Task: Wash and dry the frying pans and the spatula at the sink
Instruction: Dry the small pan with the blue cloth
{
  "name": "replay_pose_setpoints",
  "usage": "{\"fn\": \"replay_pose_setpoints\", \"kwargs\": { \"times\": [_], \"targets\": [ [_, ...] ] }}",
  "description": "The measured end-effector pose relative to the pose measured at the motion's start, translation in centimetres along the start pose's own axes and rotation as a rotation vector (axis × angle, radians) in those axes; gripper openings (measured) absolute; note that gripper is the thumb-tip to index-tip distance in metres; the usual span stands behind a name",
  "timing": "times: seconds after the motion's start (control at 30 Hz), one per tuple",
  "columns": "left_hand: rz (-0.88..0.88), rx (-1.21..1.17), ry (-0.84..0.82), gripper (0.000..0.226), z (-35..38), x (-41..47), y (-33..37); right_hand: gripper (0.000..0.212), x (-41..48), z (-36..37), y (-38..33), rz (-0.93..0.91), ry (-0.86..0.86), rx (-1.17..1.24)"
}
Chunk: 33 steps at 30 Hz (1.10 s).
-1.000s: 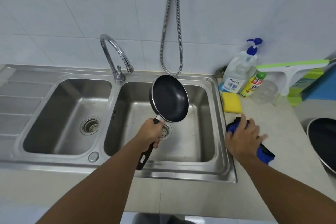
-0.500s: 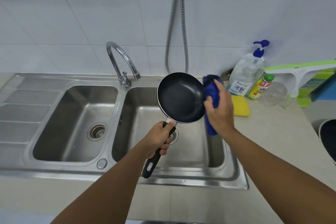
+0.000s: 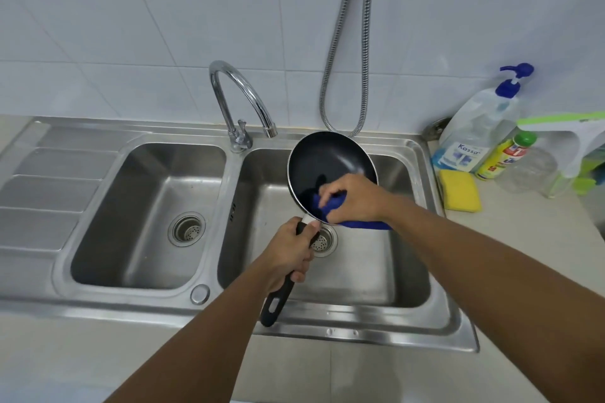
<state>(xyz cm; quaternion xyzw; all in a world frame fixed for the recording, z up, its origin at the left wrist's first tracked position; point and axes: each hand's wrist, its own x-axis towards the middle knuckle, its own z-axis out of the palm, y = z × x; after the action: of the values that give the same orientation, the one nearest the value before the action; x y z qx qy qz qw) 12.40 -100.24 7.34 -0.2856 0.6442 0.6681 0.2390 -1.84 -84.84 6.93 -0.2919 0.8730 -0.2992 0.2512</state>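
Blue cloth [image 3: 322,208] pinched in my right hand [image 3: 355,198], wiping frying pan [image 3: 327,162] inside at 5 o'clock; left hand [image 3: 289,255] wraps handle [image 3: 278,301]. Drying begun; spatula unseen.

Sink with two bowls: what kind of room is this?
Probably a home kitchen: a steel double sink with a tap, a soap bottle and sponge beside it, and a frying pan held over it.

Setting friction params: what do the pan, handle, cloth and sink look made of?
Pan: dark non-stick coating over metal, probably; glossy, streaky highlights.
Handle: matte black plastic, likely; no shine.
Cloth: blue soft fabric, weave unclear; bunches up.
Sink: brushed stainless steel; grey, diffuse reflections.
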Motion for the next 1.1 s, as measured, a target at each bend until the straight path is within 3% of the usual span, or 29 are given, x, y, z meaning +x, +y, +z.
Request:
{"fn": "replay_pose_setpoints", "kwargs": {
  "times": [0.13,0.23,0.33,0.43,0.53,0.6,0.67,0.77,0.83,0.9,0.97,1.1],
  "targets": [
    [0.002,0.035,-0.049,0.027,-0.6,0.3,0.3,0.030,0.2,-3.2,2.8,0.163,0.061,-0.569],
    [0.004,0.071,-0.098,0.028,-0.4,0.3,0.9,0.033,2.1,-4.3,2.9,0.188,0.305,-0.618],
    [0.028,0.102,-0.117,0.029,0.2,0.8,1.8,0.028,4.4,-4.0,1.1,0.021,0.461,-0.470],
    [0.039,0.112,-0.111,0.028,-0.1,1.4,3.0,0.028,5.5,-1.6,-1.7,-0.096,0.550,-0.080],
    [0.033,0.116,-0.083,0.027,-1.6,1.7,3.4,0.036,5.1,0.3,-3.2,-0.087,0.421,0.243],
    [0.022,0.114,-0.067,0.027,-2.3,1.9,3.2,0.039,4.7,0.9,-3.1,-0.085,0.302,0.310],
    [0.018,0.100,-0.048,0.027,-2.4,2.0,3.0,0.035,5.1,1.2,-3.3,-0.081,0.317,0.332],
    [0.037,0.093,-0.057,0.029,-1.7,1.6,2.6,0.027,6.6,1.6,-4.5,-0.032,0.610,0.296],
    [0.060,0.109,-0.079,0.029,-1.2,1.2,2.6,0.026,7.4,0.8,-5.3,0.129,0.818,0.389],
    [0.073,0.125,-0.078,0.029,-0.9,1.1,2.8,0.035,7.5,0.6,-5.5,0.200,0.901,0.485],
    [0.075,0.124,-0.080,0.029,-0.8,1.3,3.0,0.049,6.8,1.4,-5.3,0.098,0.831,0.407],
    [0.027,0.094,-0.082,0.030,-1.3,1.3,2.5,0.059,3.7,2.8,-2.0,-0.173,0.406,0.131]
  ]
}}
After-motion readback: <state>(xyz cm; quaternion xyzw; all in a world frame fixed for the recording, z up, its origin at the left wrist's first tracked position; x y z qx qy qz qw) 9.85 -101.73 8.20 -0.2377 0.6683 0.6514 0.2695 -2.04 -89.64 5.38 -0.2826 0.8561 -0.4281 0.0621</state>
